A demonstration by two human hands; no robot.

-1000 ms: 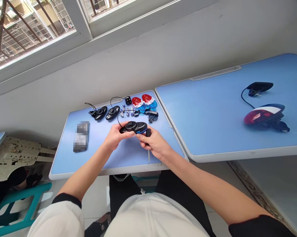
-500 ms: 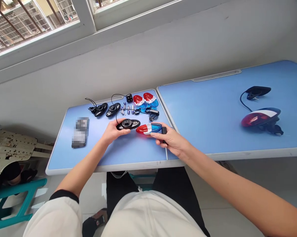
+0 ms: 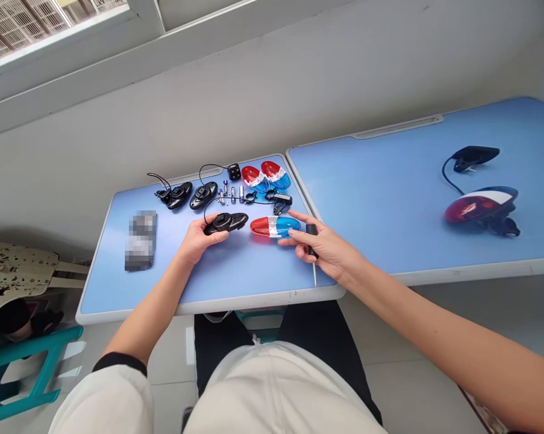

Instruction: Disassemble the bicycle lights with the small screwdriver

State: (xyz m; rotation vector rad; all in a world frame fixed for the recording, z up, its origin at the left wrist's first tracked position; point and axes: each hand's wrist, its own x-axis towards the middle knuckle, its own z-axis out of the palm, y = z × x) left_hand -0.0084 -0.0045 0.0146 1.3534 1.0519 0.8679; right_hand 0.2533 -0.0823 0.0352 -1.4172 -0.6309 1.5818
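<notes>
In the head view, the left hand (image 3: 194, 241) grips a black base (image 3: 229, 222); the right hand (image 3: 329, 246) curls round a screwdriver (image 3: 311, 230), its other fingers spread at the red-and-blue cover (image 3: 272, 227) on or just above the tabletop (image 3: 240, 274). The step seems to be placing the cover; next probably calls for freeing those fingers.

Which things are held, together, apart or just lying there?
Near black base: held in left grip
Near red-blue cover: apart from that base, at right grip
Screwdriver: held in right grip
Two back covers: lying loose
Two back bases: lying, uncovered
Small black box: lying, cabled
Batteries: loose
Far-right lamp: together
Pixelated object: can't tell
</notes>
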